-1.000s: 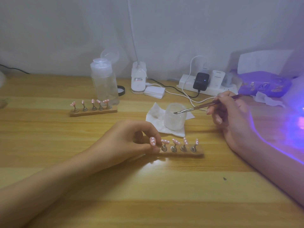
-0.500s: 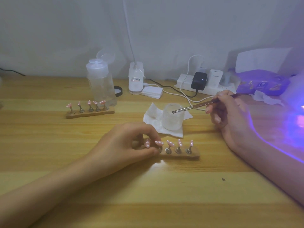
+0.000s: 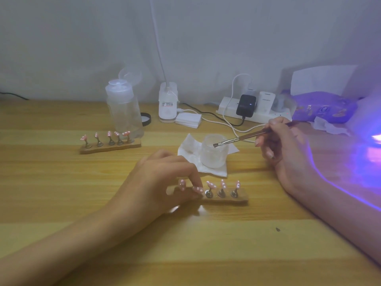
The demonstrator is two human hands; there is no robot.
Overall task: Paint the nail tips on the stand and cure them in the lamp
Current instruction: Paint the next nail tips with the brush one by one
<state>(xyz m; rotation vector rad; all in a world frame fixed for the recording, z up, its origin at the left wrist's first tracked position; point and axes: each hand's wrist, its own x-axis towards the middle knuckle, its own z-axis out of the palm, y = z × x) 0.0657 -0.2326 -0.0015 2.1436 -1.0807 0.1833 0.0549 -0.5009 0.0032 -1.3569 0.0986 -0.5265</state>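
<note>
A: Wood first: where is the near stand (image 3: 226, 198) lying?
B: It is lying flat on the worktop (image 3: 206, 244), just in front of the jar (image 3: 214, 155). Pink nail tips (image 3: 223, 183) with white dots are standing on it, and two at the left are sitting among the fingers.
A: Left hand (image 3: 162, 182)?
B: It is gripping the stand's left end, with the fingers curling over the top and the thumb pressing at the front edge.
A: Right hand (image 3: 282, 147)?
B: It is pinching the brush (image 3: 241, 138) by the handle. The bristles are hovering at the jar's open mouth, but I cannot tell whether they are touching it.
A: Surroundings?
B: The jar is resting on a white tissue (image 3: 188, 143). A far stand (image 3: 111, 147) with five tips is sitting to the left, well apart. A violet glow (image 3: 373, 153) is spilling in at the right edge.
</note>
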